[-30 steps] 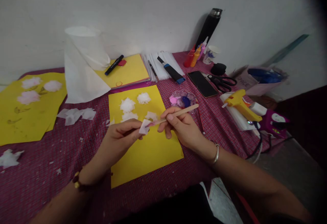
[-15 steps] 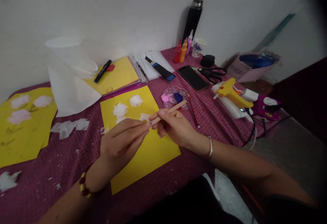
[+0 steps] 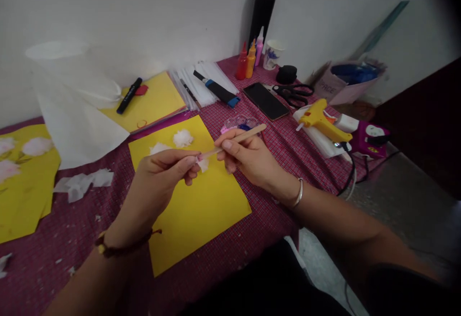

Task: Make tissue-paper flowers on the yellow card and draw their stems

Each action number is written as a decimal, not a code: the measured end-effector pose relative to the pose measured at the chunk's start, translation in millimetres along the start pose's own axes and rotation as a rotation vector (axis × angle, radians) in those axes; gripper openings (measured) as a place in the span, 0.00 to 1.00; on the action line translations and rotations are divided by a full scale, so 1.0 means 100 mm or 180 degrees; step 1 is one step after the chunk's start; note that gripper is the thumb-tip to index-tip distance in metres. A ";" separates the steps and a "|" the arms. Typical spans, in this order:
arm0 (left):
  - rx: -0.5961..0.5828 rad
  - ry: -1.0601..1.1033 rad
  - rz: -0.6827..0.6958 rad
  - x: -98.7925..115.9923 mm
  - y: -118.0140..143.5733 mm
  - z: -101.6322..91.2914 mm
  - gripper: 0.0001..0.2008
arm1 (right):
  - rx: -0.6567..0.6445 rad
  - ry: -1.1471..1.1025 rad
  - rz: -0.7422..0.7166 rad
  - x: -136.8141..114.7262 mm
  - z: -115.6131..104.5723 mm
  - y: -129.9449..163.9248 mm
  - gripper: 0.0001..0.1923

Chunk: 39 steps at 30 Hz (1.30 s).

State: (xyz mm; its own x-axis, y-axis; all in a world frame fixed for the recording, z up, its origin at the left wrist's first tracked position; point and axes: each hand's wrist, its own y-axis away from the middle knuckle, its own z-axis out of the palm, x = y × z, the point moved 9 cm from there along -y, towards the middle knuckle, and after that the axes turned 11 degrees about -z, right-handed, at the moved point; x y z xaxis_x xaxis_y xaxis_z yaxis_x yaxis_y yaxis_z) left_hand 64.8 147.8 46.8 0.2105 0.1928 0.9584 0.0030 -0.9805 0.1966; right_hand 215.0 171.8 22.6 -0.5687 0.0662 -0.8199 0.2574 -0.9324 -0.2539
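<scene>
My right hand (image 3: 248, 160) grips a wooden stick (image 3: 240, 139) whose pink-stained tip points left. My left hand (image 3: 162, 179) pinches a small piece of white tissue at that tip, mostly hidden by the fingers. Both hands hover over a yellow paper sheet (image 3: 194, 205) on the red checked tablecloth (image 3: 72, 239). White tissue puffs (image 3: 183, 138) are stuck on the sheet's far end. A clear paint palette (image 3: 240, 124) with pink and blue paint sits just behind the right hand.
A yellow glue gun (image 3: 320, 125), scissors (image 3: 293, 92), a phone (image 3: 265, 101), paint bottles (image 3: 248, 61), a black flask (image 3: 262, 11) and a paper cup (image 3: 272, 54) stand at right. White tissue roll (image 3: 72, 95), marker (image 3: 128, 96), tissue scraps (image 3: 84, 184) and another yellow sheet (image 3: 21, 186) lie left.
The view has shifted, so everything sits lower-left in frame. My left fingers have closed over the tissue piece, which showed plainly a second ago. Stick and tissue stay together.
</scene>
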 end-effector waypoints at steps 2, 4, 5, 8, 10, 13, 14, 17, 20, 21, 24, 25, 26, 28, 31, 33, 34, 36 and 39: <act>0.0212 -0.0654 0.0587 0.18 0.10 -0.01 0.06 | 0.0182 -0.0289 0.0407 0.17 -0.02 0.04 0.10; 0.0230 -0.1237 0.1129 0.34 0.19 0.03 0.07 | 0.0333 -0.0569 0.0810 0.32 -0.03 0.08 0.10; 0.0173 -0.1362 0.1278 0.37 0.20 0.03 0.09 | 0.0401 -0.0678 0.0979 0.37 -0.03 0.10 0.10; 0.0055 -0.1225 0.1083 0.25 0.05 -0.11 0.16 | 0.0600 -0.0869 0.1278 0.47 -0.09 0.12 0.11; -0.0028 -0.1428 0.0681 0.04 -0.13 -0.21 0.12 | 0.0706 -0.0864 0.1353 0.50 -0.15 0.12 0.11; -0.0478 -0.2424 0.0338 -0.29 -0.29 -0.14 0.10 | 0.0699 -0.0581 0.1297 0.55 -0.23 0.09 0.11; -0.0534 -0.2738 0.0290 -0.36 -0.31 -0.12 0.09 | 0.0659 -0.0424 0.1199 0.55 -0.26 0.08 0.11; -0.0467 -0.3344 0.0270 -0.43 -0.32 -0.04 0.08 | 0.0484 0.0089 0.0773 0.51 -0.28 0.03 0.10; -0.0444 -0.3518 0.0309 -0.45 -0.31 0.03 0.08 | 0.0297 0.0591 0.0394 0.43 -0.25 0.02 0.10; -0.0435 -0.3530 0.0318 -0.45 -0.31 0.04 0.08 | 0.0224 0.0754 0.0282 0.40 -0.23 0.02 0.10; -0.0318 -0.3418 0.0334 -0.48 -0.34 0.02 0.09 | -0.0024 0.1296 -0.0058 0.29 -0.13 0.03 0.10; -0.0273 -0.3336 0.0341 -0.49 -0.36 0.00 0.08 | -0.0122 0.1484 -0.0184 0.25 -0.10 0.04 0.10; -0.0240 -0.3244 0.0348 -0.50 -0.37 -0.01 0.08 | -0.0221 0.1661 -0.0310 0.22 -0.06 0.04 0.10; -0.0210 -0.3040 0.0369 -0.52 -0.40 -0.03 0.07 | -0.0428 0.1960 -0.0529 0.18 0.01 0.06 0.10; -0.0207 -0.2725 0.0377 -0.54 -0.42 -0.04 0.07 | -0.0771 0.2348 -0.0749 0.16 0.12 0.10 0.10; -0.0211 -0.2532 0.0406 -0.54 -0.43 -0.04 0.08 | -0.0988 0.2568 -0.0794 0.18 0.19 0.12 0.10; -0.0221 -0.2451 0.0431 -0.53 -0.44 -0.04 0.09 | -0.1073 0.2656 -0.0791 0.19 0.21 0.13 0.10; -0.0224 -0.2331 0.0477 -0.52 -0.45 -0.04 0.09 | -0.1186 0.2808 -0.0772 0.21 0.24 0.14 0.11; -0.0198 -0.2276 0.0537 -0.52 -0.45 -0.04 0.09 | -0.1292 0.3072 -0.0816 0.22 0.27 0.14 0.11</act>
State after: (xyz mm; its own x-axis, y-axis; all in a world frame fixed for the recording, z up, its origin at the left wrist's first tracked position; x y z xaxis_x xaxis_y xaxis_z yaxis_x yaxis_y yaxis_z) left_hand 49.4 182.3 -11.2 0.7891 -0.0536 0.6119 -0.1368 -0.9865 0.0900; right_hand 185.4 150.6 14.7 0.1681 0.6609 -0.7314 0.5590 -0.6751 -0.4814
